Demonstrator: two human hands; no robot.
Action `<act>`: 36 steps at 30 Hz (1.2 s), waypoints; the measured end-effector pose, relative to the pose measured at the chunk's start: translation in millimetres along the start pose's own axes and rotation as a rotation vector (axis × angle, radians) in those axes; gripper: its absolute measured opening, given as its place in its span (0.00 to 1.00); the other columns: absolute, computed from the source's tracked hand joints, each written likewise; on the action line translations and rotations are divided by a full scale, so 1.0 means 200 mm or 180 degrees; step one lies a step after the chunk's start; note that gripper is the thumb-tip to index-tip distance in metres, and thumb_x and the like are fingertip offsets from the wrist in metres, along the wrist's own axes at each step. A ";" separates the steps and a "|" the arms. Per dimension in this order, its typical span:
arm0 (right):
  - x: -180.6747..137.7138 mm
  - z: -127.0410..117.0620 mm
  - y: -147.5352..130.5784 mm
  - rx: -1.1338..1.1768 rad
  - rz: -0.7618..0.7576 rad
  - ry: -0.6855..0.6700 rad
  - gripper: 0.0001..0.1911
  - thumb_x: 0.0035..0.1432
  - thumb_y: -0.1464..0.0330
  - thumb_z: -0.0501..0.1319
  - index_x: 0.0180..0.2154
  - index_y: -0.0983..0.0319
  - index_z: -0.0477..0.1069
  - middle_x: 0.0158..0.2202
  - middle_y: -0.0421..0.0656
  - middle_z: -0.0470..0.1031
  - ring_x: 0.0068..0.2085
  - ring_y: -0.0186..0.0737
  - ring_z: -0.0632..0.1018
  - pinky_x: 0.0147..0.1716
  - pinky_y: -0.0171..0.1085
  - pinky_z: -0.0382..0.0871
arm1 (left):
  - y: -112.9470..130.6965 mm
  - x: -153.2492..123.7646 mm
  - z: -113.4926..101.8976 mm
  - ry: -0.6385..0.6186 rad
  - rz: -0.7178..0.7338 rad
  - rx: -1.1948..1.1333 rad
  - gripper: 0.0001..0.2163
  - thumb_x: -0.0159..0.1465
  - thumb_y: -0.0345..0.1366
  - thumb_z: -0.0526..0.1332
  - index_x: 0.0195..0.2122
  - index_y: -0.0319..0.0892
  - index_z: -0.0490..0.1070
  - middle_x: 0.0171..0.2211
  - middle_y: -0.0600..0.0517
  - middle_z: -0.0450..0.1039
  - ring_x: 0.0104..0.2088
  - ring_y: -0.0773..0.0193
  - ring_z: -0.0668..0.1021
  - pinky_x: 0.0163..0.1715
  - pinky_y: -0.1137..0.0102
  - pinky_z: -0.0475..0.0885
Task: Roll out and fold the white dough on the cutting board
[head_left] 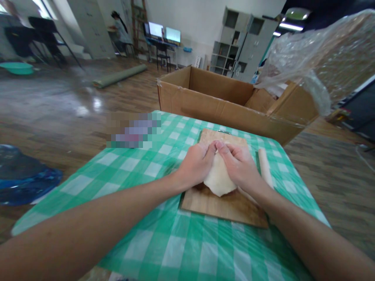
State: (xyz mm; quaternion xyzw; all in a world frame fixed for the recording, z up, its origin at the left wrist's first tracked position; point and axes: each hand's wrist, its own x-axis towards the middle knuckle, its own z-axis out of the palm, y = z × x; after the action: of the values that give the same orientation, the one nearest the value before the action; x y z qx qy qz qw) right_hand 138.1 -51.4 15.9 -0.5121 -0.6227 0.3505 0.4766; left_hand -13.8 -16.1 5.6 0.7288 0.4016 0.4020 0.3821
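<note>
A pale lump of dough (218, 179) lies on a wooden board (216, 205) on the table. My left hand (195, 164) presses on the dough's left side with its fingers curled over the top. Against the right side, my right hand (240, 164) is closed over the dough, its thumb meeting the left thumb. Both hands grip the same lump. A wooden rolling pin (264, 166) rests just right of the board, beside my right wrist.
The table wears a green and white checked cloth (152, 164). An open cardboard box (222, 101) stands at the far edge, with crumpled clear plastic (316, 58) above its right side. A person sits at a desk with monitors (164, 33) far back. Wooden floor surrounds the table.
</note>
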 end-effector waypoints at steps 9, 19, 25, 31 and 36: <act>-0.01 0.01 0.00 0.0163 0.0003 0.1198 0.27 0.68 0.44 0.57 0.34 0.59 0.76 0.29 0.44 0.77 0.30 0.41 0.75 0.25 0.37 0.67 | 0.01 -0.01 0.05 -0.0148 -0.0662 -0.1640 0.29 0.70 0.64 0.51 0.31 0.42 0.71 0.25 0.51 0.74 0.25 0.65 0.74 0.24 0.71 0.68; -0.04 0.01 -0.02 -0.0326 -0.0261 0.0387 0.26 0.69 0.48 0.59 0.27 0.59 0.74 0.23 0.38 0.69 0.26 0.36 0.68 0.25 0.36 0.59 | 0.02 -0.03 0.02 0.0148 0.0181 0.0084 0.22 0.77 0.46 0.46 0.36 0.41 0.75 0.34 0.48 0.80 0.35 0.59 0.79 0.35 0.67 0.70; -0.05 0.02 0.00 -0.0935 -0.0371 0.0230 0.29 0.72 0.50 0.55 0.25 0.60 0.74 0.24 0.41 0.73 0.27 0.38 0.71 0.25 0.37 0.59 | 0.00 0.00 0.01 0.0061 0.0132 0.0212 0.24 0.77 0.47 0.47 0.30 0.42 0.72 0.29 0.48 0.79 0.31 0.61 0.78 0.28 0.69 0.67; -0.03 0.00 0.05 -0.0458 0.0047 0.0929 0.31 0.69 0.45 0.54 0.24 0.60 0.72 0.23 0.41 0.72 0.25 0.38 0.70 0.22 0.36 0.60 | -0.02 0.01 0.01 -0.0020 -0.0198 -0.0485 0.29 0.72 0.61 0.49 0.29 0.42 0.72 0.26 0.49 0.76 0.27 0.62 0.76 0.23 0.71 0.64; -0.02 -0.01 0.03 -0.0128 0.0079 0.0461 0.30 0.67 0.44 0.58 0.24 0.60 0.71 0.23 0.40 0.72 0.26 0.37 0.70 0.23 0.35 0.60 | -0.01 -0.01 0.01 -0.0090 -0.0001 -0.0201 0.25 0.75 0.54 0.49 0.34 0.41 0.76 0.30 0.49 0.79 0.30 0.61 0.78 0.27 0.71 0.66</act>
State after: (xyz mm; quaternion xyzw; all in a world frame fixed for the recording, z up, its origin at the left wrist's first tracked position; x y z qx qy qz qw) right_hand 140.9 -53.9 10.1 -0.5532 -0.5871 0.3058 0.5058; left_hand -12.4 -17.2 3.5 0.7220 0.3834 0.4040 0.4106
